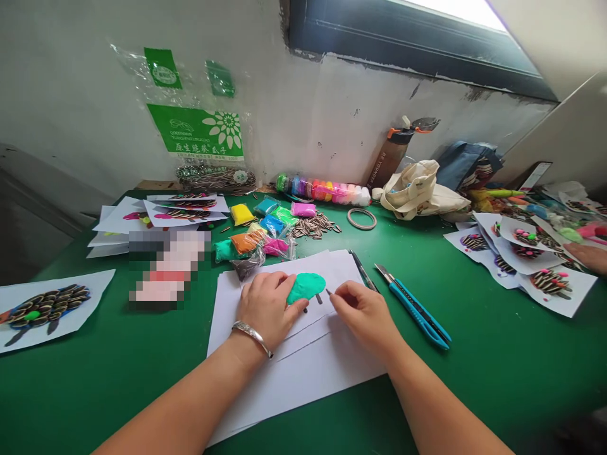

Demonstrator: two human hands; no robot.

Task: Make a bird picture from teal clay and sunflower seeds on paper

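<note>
A flat oval of green modelling clay lies on a white sheet of paper, part of a loose stack on the green table. My left hand, with a silver bangle at the wrist, rests on the paper and presses the clay's left edge with its fingers. My right hand pinches a small sunflower seed just right of the clay, its tip near the paper. A second dark seed lies below the clay.
Several clay packets and a pile of seeds lie behind the paper. A blue utility knife and a pen lie to the right. Finished seed pictures sit left and right. Another person's hand is at far right.
</note>
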